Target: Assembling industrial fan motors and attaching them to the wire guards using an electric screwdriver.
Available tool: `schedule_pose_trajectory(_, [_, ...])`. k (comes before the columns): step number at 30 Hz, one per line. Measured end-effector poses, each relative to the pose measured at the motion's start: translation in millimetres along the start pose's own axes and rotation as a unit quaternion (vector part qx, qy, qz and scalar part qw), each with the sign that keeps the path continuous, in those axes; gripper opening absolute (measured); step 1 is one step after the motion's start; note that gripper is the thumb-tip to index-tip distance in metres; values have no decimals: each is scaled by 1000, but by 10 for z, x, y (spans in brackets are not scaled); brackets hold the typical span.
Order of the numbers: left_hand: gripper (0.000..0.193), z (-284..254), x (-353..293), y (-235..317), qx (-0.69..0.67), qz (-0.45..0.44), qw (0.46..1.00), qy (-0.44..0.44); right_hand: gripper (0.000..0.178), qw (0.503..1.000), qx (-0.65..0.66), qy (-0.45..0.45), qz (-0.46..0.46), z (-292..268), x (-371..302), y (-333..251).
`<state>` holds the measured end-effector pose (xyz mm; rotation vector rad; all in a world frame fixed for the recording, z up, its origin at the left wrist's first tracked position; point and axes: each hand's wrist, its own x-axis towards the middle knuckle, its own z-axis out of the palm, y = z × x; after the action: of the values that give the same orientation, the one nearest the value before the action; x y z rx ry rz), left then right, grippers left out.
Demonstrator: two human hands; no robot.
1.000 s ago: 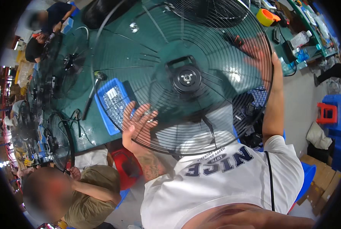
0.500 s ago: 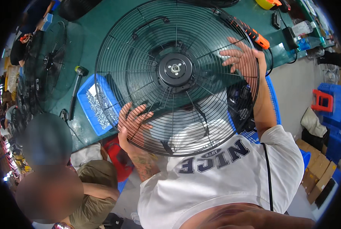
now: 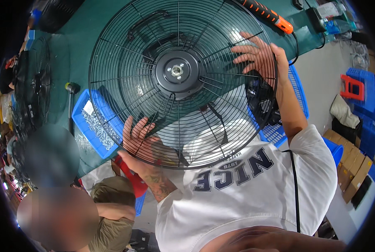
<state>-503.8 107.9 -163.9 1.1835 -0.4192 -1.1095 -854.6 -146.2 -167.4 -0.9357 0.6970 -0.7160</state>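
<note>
Front and centre is the fan guard [image 3: 178, 72], its far part over the bench [image 3: 80, 54], the left hand [image 3: 140, 143] behind its near left edge and the right hand [image 3: 261, 59] behind its right! Out left, the tray [image 3: 80, 106] holds screws [image 3: 100, 127], the hammer [image 3: 72, 87] beside it, a co-worker [image 3: 111, 224] nearer in; out right, the power tool [image 3: 276, 20] lies beyond the right hand, bottles [image 3: 330, 10] farther right, a basket [image 3: 300, 90] behind the forearm

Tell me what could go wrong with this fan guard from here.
The left hand and right hand both reach behind the guard, so fingers might get pinched if it drops. Its rim overlaps the screw bin in view and could knock it. The orange tool appears close too; its cord might snag.
</note>
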Motion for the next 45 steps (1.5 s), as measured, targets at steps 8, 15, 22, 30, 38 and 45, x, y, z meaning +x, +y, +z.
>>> schedule_pose_trajectory(8, [39, -558, -542, 530, 267, 46, 951, 148, 63, 958, 275, 76, 30, -1654, -414, -258])
schedule_pose_trajectory(15, [34, -486, 394, 1151, 688, 166, 706, -8, 62, 957, 135, 184, 178, -2428, 125, -617])
schedule_pose_trajectory(22, [34, -589, 724, 983, 759, 72, 640, -98, 58, 965, -73, 244, 58, -2140, 638, -563])
schedule_pose_trajectory(30, [22, -807, 623, 1071, 589, 57, 806, -34, 51, 891, -155, 394, -164, -1921, 492, -229])
schedule_pose_trajectory(38, [20, -939, 669, 1148, 372, -21, 928, 21, 44, 853, -186, 389, -294, -1732, 396, -309])
schedule_pose_trajectory(45, [20, -983, 733, 1223, 221, -87, 971, 4, 49, 626, -405, 502, -438, -1599, 77, -997])
